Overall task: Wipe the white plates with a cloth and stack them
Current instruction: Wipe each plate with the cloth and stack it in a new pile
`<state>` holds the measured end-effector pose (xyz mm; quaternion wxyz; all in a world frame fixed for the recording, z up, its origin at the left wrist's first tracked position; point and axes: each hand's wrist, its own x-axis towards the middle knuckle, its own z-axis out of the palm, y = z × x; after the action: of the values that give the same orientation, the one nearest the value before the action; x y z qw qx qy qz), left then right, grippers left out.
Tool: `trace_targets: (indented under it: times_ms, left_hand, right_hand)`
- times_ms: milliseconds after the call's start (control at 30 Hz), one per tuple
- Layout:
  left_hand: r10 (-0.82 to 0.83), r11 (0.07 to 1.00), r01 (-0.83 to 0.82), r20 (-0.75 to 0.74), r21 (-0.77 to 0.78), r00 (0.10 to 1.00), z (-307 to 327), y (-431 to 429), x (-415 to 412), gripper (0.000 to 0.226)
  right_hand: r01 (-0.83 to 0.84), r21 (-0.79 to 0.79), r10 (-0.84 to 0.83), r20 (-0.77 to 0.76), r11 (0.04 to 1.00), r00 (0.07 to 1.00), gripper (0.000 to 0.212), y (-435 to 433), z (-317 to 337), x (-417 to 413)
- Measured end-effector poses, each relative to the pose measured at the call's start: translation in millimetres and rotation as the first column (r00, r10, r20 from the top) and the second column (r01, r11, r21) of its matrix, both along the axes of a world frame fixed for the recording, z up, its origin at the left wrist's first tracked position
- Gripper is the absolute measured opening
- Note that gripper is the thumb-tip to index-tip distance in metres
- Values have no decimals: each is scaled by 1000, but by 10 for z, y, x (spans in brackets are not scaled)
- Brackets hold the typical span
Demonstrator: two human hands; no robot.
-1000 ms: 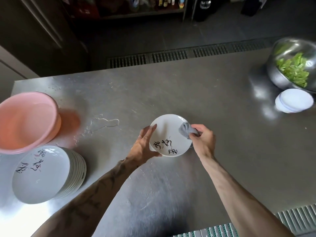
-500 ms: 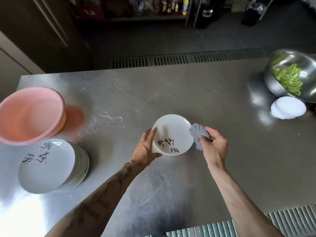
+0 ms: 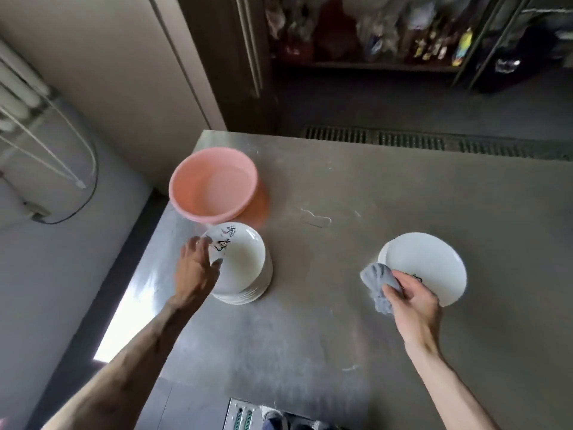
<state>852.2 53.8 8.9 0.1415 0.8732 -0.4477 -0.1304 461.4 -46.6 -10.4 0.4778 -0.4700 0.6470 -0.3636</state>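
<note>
1. The left hand (image 3: pixel 197 268) reaches to the stack of white plates (image 3: pixel 245 268) by the bench's (image 3: pixel 372 187) left edge. Its fingers are a little spread and touch the top plate's rim, likely to take it next.
2. The right hand (image 3: pixel 412 302) curls its fingers round the grey cloth (image 3: pixel 376 282) and also holds the lone plate (image 3: pixel 428 262), well apart from the stack.
3. The pink basin (image 3: pixel 214 187) sits near the far left corner. I cannot tell if it holds water.

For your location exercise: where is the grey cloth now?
Head view, right of centre: the grey cloth is bunched in the right hand, at the near-left rim of the separate white plate.
</note>
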Motion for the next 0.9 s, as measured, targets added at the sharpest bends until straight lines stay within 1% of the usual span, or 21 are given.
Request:
trace_targets:
  times_ms: [33,100,200,267,367,433,467,567,667,733,767,800,867,900]
  left_hand:
    - [-3,998,3,-8,56,1000,-2,12,108,54]
    - [-19,995,22,-38,101,999,-34,14,261,58]
    - [-3,998,7,-69,60,998,-83,-1,396,54]
    - [63,998,-61,-105,28,992,-102,-21,461,42]
    - [187,982,-189,-219,14,958,-94,-30,515,28]
    - [221,973,-229,-276,4,935,-85,4,531,25]
    - [236,969,-249,-302,-5,924,-81,29,533,27]
    - [306,938,-347,-419,-22,855,-18,106,498,31]
    - [337,918,-397,-562,17,755,109,190,412,38]
    - [282,921,-389,-663,-15,694,206,241,269,52]
    - [247,929,-369,-678,-39,693,234,250,164,57]
    - [213,944,-327,-666,-50,715,232,247,46,55]
    - [141,972,-226,-629,-57,764,152,212,-226,41]
    - [96,983,-172,-613,-67,784,55,173,-384,41]
  right_hand:
    - [-17,-5,17,8,1000,1000,36,34,-12,72]
    - [-40,-13,41,12,999,999,37,94,-26,189]
    - [-64,0,64,16,998,998,39,175,-47,326]
    - [-70,3,70,35,998,997,41,225,-48,390]
    - [-57,5,57,31,998,998,41,278,-14,448]
    - [-45,15,45,36,999,998,39,298,8,477]
    - [-41,17,40,36,999,999,38,305,17,491]
    - [-31,19,30,39,999,999,36,307,42,497]
    - [-33,19,32,45,999,998,35,313,61,491]
    - [-34,9,33,42,999,999,35,324,92,502]
    - [-40,-6,40,35,999,999,33,332,110,499]
    - [-47,-23,48,29,999,998,33,341,131,497]
    - [-53,-49,55,37,997,998,40,353,163,493]
    - [-47,-58,49,46,997,998,44,358,156,466]
